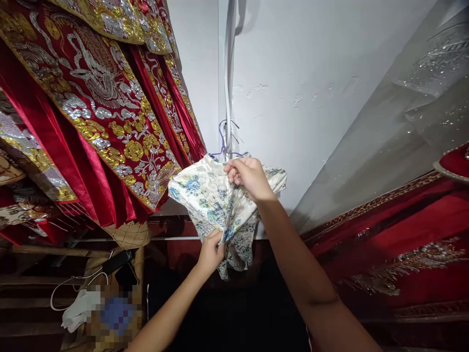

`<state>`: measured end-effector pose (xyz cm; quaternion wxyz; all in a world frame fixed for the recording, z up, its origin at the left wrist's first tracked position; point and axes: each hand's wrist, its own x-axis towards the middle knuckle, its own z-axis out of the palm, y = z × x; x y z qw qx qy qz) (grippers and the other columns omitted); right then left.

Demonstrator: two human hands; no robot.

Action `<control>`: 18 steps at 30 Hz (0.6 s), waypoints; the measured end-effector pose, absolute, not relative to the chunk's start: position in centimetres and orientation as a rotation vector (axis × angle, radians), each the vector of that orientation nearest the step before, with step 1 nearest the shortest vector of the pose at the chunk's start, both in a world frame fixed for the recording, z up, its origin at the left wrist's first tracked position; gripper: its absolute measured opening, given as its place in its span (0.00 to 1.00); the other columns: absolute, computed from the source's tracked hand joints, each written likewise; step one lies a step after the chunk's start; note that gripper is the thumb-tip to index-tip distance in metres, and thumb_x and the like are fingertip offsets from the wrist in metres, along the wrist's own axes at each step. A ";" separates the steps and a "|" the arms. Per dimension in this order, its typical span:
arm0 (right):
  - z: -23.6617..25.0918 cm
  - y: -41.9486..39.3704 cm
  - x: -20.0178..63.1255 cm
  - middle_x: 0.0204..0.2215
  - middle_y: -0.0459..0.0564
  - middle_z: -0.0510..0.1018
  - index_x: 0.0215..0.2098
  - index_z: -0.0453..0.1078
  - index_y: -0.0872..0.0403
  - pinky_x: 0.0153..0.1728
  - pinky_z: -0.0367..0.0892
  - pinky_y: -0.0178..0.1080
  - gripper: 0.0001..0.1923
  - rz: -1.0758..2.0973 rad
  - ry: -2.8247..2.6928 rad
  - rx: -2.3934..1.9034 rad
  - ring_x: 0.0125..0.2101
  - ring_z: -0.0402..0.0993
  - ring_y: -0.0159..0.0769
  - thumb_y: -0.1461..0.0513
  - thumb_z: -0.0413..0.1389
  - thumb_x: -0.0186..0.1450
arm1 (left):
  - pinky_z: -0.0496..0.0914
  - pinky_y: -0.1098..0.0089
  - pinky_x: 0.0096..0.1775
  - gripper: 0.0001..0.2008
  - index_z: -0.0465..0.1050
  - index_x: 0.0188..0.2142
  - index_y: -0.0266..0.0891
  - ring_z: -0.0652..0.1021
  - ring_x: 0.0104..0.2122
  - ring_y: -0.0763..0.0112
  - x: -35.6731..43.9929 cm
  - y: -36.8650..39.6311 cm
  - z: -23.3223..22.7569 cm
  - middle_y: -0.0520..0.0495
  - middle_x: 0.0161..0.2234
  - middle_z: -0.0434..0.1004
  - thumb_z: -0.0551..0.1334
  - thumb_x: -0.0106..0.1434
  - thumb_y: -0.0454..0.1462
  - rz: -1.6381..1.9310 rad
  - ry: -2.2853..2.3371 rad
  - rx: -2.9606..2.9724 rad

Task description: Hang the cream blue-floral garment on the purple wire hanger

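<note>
A white garment with a blue and green floral print (205, 195) hangs on a purple wire hanger (222, 139) in front of a white wall. My right hand (247, 176) grips the garment at its top, just under the hanger's hook. Lower down, my left hand (210, 252) pinches the gathered fabric near the middle of the garment. Below my left hand the cloth's lower end hangs loose.
Red robes with gold and silver embroidery (98, 107) hang close on the left. More red embroidered cloth under clear plastic (403, 230) fills the right. A white strap (229, 73) runs down the wall to the hanger. Cables, a woven item and clutter (91, 293) lie below left.
</note>
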<state>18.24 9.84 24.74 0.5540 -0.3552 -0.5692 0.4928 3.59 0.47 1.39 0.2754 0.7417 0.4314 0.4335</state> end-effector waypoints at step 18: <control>17.5 8.5 19.9 0.15 0.42 0.70 0.26 0.69 0.54 0.19 0.53 0.32 0.13 0.916 -1.543 -0.921 0.16 0.59 0.28 0.58 0.49 0.65 | 0.67 0.68 0.37 0.06 0.72 0.37 0.39 0.75 0.34 0.67 3.7 8.8 22.0 0.47 0.35 0.76 0.57 0.69 0.36 1.153 1.159 2.565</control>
